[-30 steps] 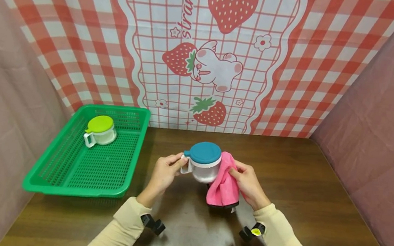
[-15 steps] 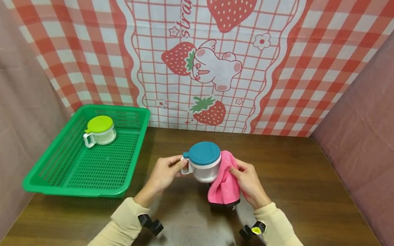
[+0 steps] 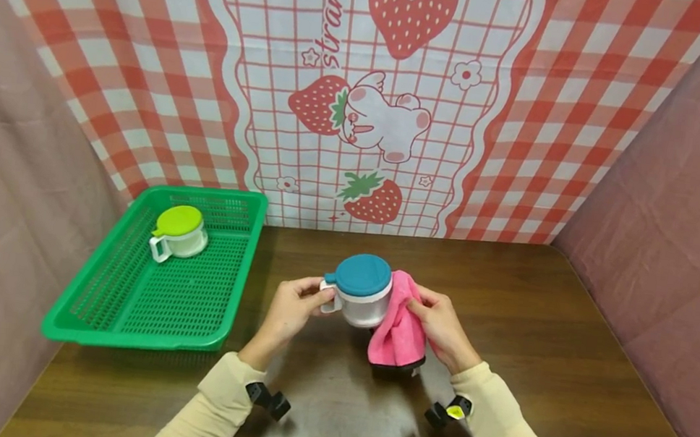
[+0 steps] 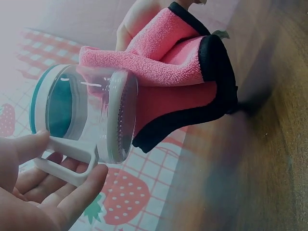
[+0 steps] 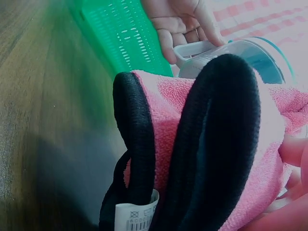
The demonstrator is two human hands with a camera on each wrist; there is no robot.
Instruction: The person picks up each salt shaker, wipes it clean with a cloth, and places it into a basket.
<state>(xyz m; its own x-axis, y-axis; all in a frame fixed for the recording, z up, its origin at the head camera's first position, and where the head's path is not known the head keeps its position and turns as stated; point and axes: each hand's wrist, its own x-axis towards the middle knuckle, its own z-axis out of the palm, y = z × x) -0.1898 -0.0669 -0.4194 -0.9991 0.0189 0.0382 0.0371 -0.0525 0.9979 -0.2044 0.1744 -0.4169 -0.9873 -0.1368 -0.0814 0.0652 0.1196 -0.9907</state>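
A clear jar (image 3: 365,311) with a blue lid (image 3: 364,276) and a white handle (image 4: 72,161) is held up above the table. My left hand (image 3: 289,313) grips that handle between thumb and fingers. On the other side, my right hand (image 3: 443,326) pinches a pink cloth (image 3: 400,330) with black edging against the jar's side. In the left wrist view the cloth hangs in folds beside the jar's base. A white label (image 5: 135,216) shows on the cloth's edge in the right wrist view. The cloth partly hides the jar's right side.
To the left stands a green plastic basket (image 3: 228,305), holding a similar jar (image 3: 187,242) with a lime-green lid. The brown wooden table (image 3: 497,411) reaches back to a strawberry-print checked curtain (image 3: 527,160). Pink cloth walls line both sides.
Over the last second, the jar's lid tilts slightly more toward the head camera. Both hands keep their holds on the jar handle and cloth, almost unmoved.
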